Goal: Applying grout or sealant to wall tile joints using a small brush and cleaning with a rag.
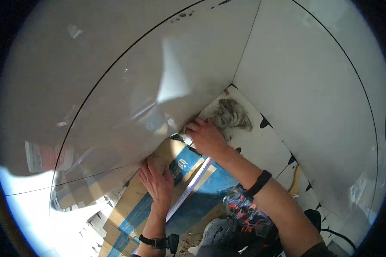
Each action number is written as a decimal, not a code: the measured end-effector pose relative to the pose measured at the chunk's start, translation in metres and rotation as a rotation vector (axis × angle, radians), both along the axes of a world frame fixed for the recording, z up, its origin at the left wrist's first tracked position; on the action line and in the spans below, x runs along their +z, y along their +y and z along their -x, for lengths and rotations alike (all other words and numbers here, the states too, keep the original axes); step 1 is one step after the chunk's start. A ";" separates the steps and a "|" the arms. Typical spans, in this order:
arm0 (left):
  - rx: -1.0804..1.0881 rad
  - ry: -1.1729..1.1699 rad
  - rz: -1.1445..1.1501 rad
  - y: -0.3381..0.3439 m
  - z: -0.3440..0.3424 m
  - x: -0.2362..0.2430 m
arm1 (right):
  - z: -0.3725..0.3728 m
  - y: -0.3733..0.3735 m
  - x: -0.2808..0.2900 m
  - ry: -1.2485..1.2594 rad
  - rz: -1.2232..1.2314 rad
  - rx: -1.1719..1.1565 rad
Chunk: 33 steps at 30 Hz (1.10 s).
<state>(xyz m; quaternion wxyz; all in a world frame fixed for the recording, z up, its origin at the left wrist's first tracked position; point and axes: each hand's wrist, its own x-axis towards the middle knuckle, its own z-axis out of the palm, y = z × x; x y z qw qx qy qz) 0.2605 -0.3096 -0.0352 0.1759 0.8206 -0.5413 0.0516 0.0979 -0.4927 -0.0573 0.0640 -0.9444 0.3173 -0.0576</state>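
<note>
My left hand (pixel 157 183) lies with its fingers stretched out against the foot of the glossy left wall (pixel 116 107), over the edge of a cardboard sheet (pixel 131 203) with blue printing. My right hand (pixel 206 139) reaches further in, to where that wall meets the floor. Its fingers are bent and closed at the joint; what they hold, if anything, is hidden. Just past it, a dirty grey rag (pixel 232 115) rests crumpled on the white floor tile (pixel 255 139). Between my forearms, a long pale purple-white strip (pixel 188 188) runs across the cardboard.
Black wedges (pixel 265 122) sit along the base of the white right wall (pixel 313 94). A clear bag of small red and black pieces (pixel 248 210) is by my knee (pixel 221 235). A yellow-handled tool (pixel 295 184) leans near the right wall. Bright light falls at lower left.
</note>
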 end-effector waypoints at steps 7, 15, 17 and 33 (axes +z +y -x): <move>0.074 -0.033 -0.153 0.000 0.000 -0.018 | 0.064 -0.047 0.028 0.141 0.044 -0.087; 0.357 0.076 0.028 0.032 0.000 -0.009 | 0.170 -0.061 0.044 0.163 -0.100 -0.363; 0.330 0.077 0.028 0.055 -0.030 -0.012 | 0.156 -0.047 0.063 0.107 -0.051 -0.333; -0.543 0.125 -0.602 0.188 0.026 0.054 | 0.181 0.003 0.031 0.109 -0.054 -0.273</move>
